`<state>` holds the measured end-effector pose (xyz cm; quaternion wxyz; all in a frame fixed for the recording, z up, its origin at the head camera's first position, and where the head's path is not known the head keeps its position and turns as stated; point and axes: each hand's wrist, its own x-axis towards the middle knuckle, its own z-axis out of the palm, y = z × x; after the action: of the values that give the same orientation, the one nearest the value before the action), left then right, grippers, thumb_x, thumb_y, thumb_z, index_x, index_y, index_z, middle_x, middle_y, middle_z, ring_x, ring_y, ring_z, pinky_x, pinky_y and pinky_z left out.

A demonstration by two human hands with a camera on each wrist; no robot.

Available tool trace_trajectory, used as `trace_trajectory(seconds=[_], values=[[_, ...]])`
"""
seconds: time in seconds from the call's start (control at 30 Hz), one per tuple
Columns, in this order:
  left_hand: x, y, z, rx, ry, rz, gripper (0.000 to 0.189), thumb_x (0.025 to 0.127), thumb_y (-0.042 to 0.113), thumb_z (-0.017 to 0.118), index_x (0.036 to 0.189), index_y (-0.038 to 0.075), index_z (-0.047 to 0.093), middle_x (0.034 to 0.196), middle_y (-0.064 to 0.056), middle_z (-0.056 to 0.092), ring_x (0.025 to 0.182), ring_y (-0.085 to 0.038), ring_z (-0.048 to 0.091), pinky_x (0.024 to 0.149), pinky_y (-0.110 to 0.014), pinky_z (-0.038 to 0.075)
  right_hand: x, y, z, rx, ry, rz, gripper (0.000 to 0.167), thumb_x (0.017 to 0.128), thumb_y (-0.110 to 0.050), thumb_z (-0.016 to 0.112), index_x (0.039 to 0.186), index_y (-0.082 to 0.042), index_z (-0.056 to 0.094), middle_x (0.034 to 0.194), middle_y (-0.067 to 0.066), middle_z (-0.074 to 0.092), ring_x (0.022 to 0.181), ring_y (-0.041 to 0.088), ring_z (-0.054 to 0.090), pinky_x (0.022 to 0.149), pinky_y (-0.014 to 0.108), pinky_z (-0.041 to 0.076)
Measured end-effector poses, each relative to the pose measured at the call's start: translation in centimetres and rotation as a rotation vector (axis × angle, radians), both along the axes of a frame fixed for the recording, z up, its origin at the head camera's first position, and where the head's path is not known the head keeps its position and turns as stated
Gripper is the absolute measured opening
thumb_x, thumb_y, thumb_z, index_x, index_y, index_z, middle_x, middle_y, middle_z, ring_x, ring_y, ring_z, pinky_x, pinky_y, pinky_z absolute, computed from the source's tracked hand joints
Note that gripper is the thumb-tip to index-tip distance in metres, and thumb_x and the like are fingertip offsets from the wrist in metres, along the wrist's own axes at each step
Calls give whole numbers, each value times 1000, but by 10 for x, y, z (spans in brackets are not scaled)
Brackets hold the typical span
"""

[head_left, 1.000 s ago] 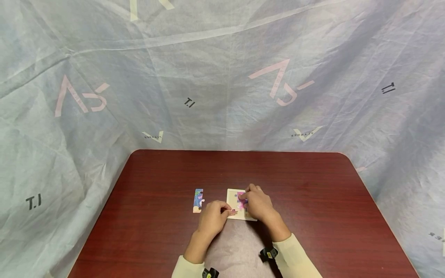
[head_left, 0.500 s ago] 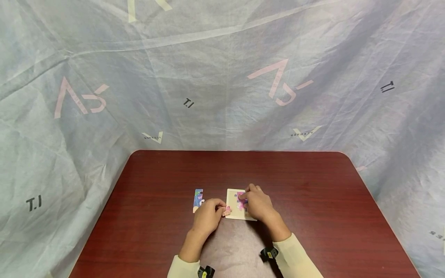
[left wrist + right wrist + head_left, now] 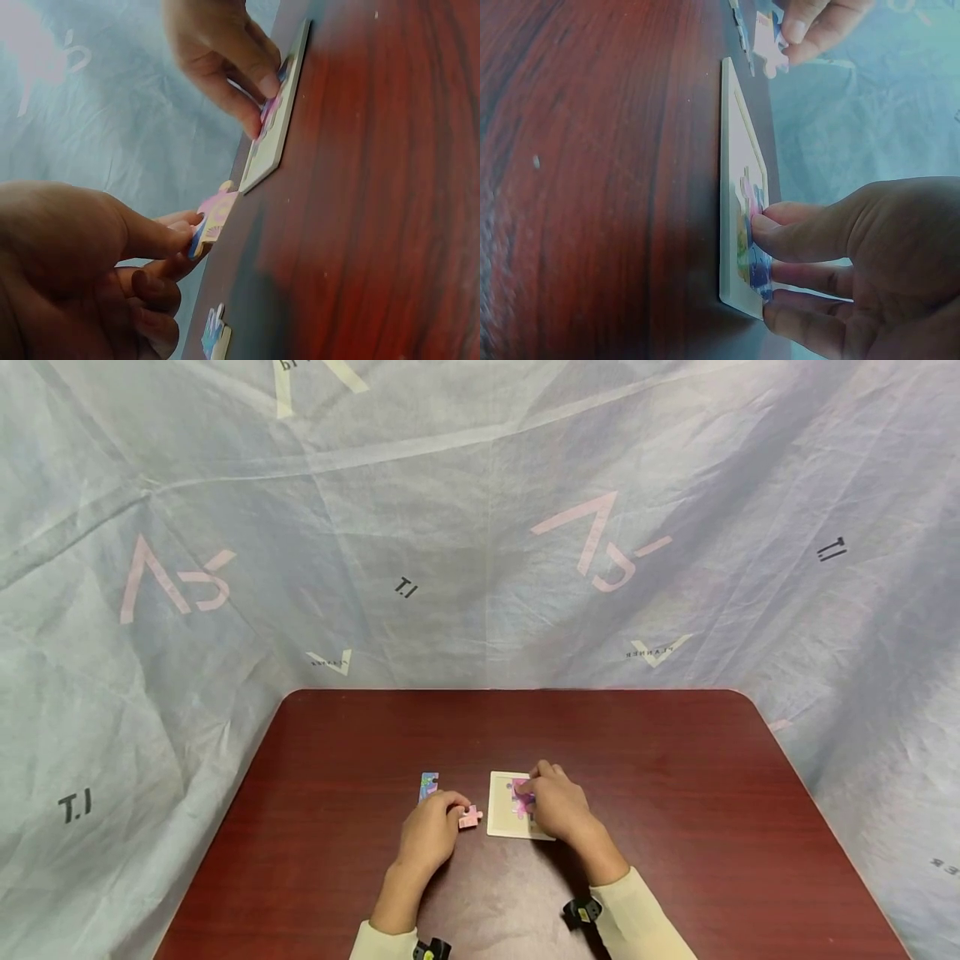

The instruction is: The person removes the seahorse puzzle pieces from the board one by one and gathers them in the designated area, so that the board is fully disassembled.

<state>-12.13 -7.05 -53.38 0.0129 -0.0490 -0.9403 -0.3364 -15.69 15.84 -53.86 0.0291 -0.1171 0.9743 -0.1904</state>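
Observation:
Between its thumb and fingers, my left hand (image 3: 429, 835) pinches a pink jigsaw piece (image 3: 468, 817) just left of a pale puzzle tray (image 3: 498, 820). The piece has a knob pointing toward the tray, and in the left wrist view its printed face (image 3: 217, 214) shows pink and cream. Over the right part of the tray is my right hand (image 3: 561, 802), its thumb and fingers touching the pink and purple joined pieces (image 3: 519, 806) there. That hand hides part of these pieces; in the right wrist view they show blue and green (image 3: 759, 270) too.
A blue strip of puzzle pieces (image 3: 428, 782) lies on the table left of the tray, partly covered by the left hand. The dark red wooden table (image 3: 660, 760) extends around. Grey-white printed sheeting (image 3: 480, 543) hangs behind and at both sides.
My left hand has drawn the pink jigsaw piece leftward, off the tray's lower left corner and away from its edge. The right hand stays on the tray.

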Motion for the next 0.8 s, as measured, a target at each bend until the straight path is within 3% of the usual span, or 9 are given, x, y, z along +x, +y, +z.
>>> trace_trajectory(seconds=[0.27, 0.57, 0.8], values=[[-9, -18, 1, 17, -3, 60, 15, 97, 10, 72, 111, 14, 78, 92, 0, 79, 78, -17, 71, 62, -38, 52, -2, 0, 0, 9, 1, -4, 31, 87, -8, 81, 115, -22, 84, 115, 2, 64, 112, 24, 59, 73, 49, 57], [-12, -33, 2, -27, 5, 109, 10, 99, 15, 72, 105, 15, 80, 114, -10, 80, 101, -33, 77, 73, -50, 59, -3, 0, -1, 13, -13, -13, 33, 88, -8, 81, 117, -24, 83, 118, 2, 65, 115, 25, 59, 73, 49, 57], [-11, -35, -2, -46, 21, 103, 10, 98, 12, 72, 102, 16, 81, 109, -8, 79, 99, -33, 77, 74, -51, 59, -2, 0, -1, 9, -15, -16, 33, 88, -8, 81, 117, -23, 83, 117, 1, 64, 115, 25, 59, 74, 50, 57]])
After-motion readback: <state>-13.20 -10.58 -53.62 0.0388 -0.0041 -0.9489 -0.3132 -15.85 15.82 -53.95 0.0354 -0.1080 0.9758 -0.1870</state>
